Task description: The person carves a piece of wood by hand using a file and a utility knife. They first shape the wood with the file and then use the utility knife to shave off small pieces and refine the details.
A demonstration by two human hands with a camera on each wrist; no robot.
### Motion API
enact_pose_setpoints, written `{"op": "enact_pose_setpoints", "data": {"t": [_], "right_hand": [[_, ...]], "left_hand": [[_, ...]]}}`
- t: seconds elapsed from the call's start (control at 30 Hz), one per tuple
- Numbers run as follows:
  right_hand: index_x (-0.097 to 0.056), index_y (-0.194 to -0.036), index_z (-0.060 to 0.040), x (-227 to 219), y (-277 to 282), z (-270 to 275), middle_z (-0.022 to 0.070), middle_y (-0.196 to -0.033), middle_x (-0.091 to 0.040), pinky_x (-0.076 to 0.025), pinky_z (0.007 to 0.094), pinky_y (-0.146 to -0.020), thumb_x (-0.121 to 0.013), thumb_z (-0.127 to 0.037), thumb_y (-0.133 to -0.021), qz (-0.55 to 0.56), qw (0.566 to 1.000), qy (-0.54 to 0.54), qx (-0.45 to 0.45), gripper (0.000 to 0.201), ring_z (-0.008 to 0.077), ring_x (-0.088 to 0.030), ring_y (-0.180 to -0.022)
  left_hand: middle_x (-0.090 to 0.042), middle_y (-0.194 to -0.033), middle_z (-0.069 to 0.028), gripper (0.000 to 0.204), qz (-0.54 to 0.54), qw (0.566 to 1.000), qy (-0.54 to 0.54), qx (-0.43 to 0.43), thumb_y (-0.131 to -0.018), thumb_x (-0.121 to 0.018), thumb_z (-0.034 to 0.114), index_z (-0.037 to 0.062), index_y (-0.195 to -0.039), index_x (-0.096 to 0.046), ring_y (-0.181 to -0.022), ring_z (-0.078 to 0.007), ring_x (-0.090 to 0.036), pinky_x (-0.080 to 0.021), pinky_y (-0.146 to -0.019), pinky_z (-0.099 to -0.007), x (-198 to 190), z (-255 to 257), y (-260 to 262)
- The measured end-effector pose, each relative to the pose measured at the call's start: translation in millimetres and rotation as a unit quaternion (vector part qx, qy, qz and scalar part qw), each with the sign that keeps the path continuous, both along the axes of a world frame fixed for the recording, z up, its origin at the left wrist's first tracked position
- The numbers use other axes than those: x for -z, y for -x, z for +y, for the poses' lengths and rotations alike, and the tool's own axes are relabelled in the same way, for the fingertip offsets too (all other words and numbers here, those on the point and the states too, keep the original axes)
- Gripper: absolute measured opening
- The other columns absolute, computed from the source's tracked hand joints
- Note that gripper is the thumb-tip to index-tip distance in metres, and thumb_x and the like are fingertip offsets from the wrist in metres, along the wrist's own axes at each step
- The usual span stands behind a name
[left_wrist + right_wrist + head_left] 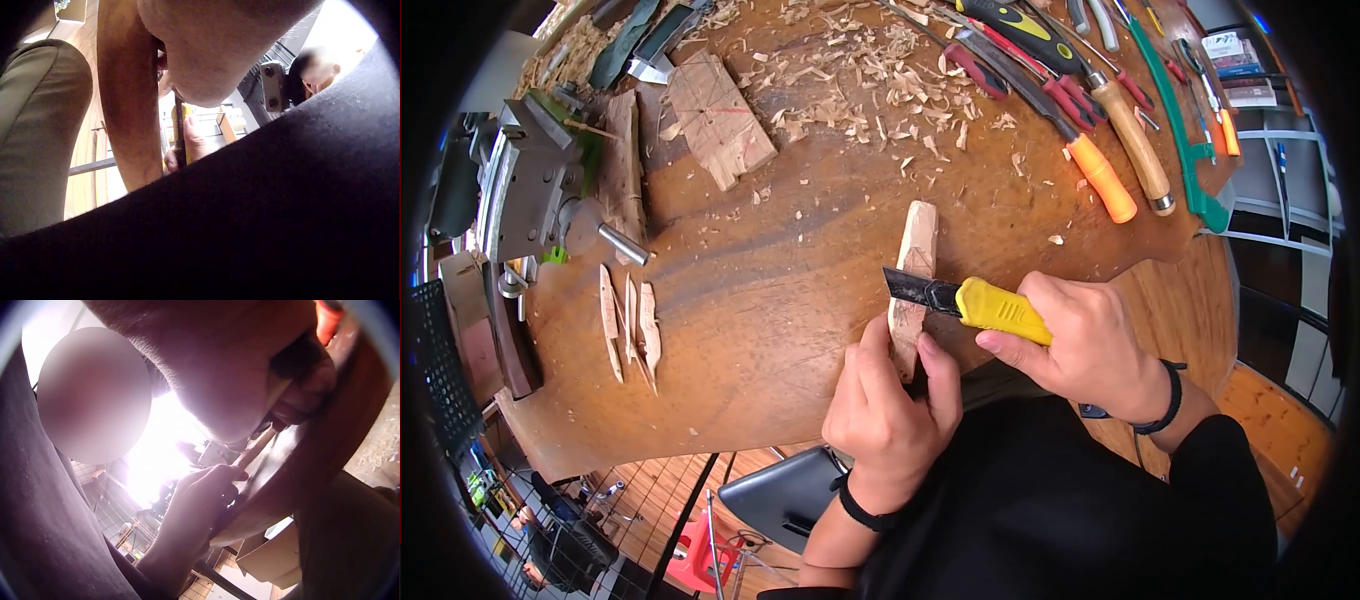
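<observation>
My left hand (890, 405) grips the near end of a short, pale piece of wood (918, 240) between thumb and fingers, at the table's front edge. Dark lines are drawn on the wood. In my right hand (1090, 340) is a yellow utility knife (1003, 310), its dark blade lying across the middle of the wood and pointing left. The right wrist view shows the left hand (197, 503) holding the wood (255, 450) from below, while the right palm fills the top. In the left wrist view, a dark sleeve hides much of the scene.
Thin carved wood pieces (630, 325) lie at left, near a metal vise (535, 190). A marked board (718, 120) and many shavings (860, 75) cover the back. Files and chisels with an orange handle (1102, 180) and a wooden handle (1133, 145) lie at the back right.
</observation>
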State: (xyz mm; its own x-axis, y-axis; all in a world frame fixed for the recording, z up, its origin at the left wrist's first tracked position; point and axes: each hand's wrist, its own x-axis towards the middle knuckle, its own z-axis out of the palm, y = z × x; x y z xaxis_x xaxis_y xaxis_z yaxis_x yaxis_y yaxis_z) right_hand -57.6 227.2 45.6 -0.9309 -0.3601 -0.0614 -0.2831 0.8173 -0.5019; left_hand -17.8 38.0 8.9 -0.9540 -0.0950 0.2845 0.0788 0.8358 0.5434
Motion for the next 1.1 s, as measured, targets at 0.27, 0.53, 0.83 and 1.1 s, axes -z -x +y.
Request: {"op": "enact_pose_setpoints", "data": {"t": [0.27, 0.53, 0.83, 1.1], "right_hand": [[-0.052, -0.076, -0.0055, -0.5, -1.4, -0.3, 0.0131, -0.061, -0.059, -0.050, 0.0422, -0.048, -0.077, -0.050, -0.090, 0.006, 1.000, 0.004, -0.001, 0.053, 0.0339, -0.063, -0.052], [-0.052, -0.077, -0.0052, -6.3, -1.5, 5.0, 0.0127, -0.061, -0.059, -0.050, 0.0426, -0.048, -0.077, -0.049, -0.090, -0.023, 1.000, 0.003, -0.020, 0.052, 0.0341, -0.064, -0.053], [-0.052, -0.078, -0.0050, -11.4, -2.7, 11.1, 0.0141, -0.060, -0.058, -0.050, 0.0435, -0.048, -0.074, -0.049, -0.092, -0.054, 0.998, -0.016, -0.024, 0.052, 0.0356, -0.065, -0.054], [-0.051, -0.081, -0.0047, -10.1, 5.3, 1.0, 0.0154, -0.062, -0.057, -0.048, 0.0452, -0.050, -0.077, -0.046, -0.091, -0.044, 0.997, -0.062, -0.020, 0.050, 0.0380, -0.063, -0.056]], "left_hand": [[-0.069, -0.082, -0.0148, 0.052, -0.002, 1.000, -0.006, 0.015, -0.093, -0.071, 0.016, -0.0113, -0.135, -0.058, -0.057, -0.0268, -0.066, -0.052, -0.052, -0.0354, 0.2, -1.1, -0.7], [-0.066, -0.073, -0.0120, 0.038, -0.007, 1.000, 0.026, -0.017, -0.095, -0.075, 0.029, -0.0039, -0.112, -0.066, -0.058, -0.0281, -0.066, -0.051, -0.052, -0.0362, 3.4, 2.8, -3.3], [-0.057, -0.064, -0.0097, 0.030, -0.048, 0.998, 0.050, -0.007, -0.095, -0.075, 0.031, 0.0052, -0.086, -0.061, -0.052, -0.0285, -0.059, -0.046, -0.048, -0.0387, -3.8, 3.3, 0.1], [-0.057, -0.062, -0.0158, 0.030, -0.075, 0.996, 0.052, 0.002, -0.100, -0.067, 0.025, 0.0056, -0.081, -0.055, -0.053, -0.0364, -0.059, -0.043, -0.048, -0.0447, -9.0, 3.9, 3.7]]}}
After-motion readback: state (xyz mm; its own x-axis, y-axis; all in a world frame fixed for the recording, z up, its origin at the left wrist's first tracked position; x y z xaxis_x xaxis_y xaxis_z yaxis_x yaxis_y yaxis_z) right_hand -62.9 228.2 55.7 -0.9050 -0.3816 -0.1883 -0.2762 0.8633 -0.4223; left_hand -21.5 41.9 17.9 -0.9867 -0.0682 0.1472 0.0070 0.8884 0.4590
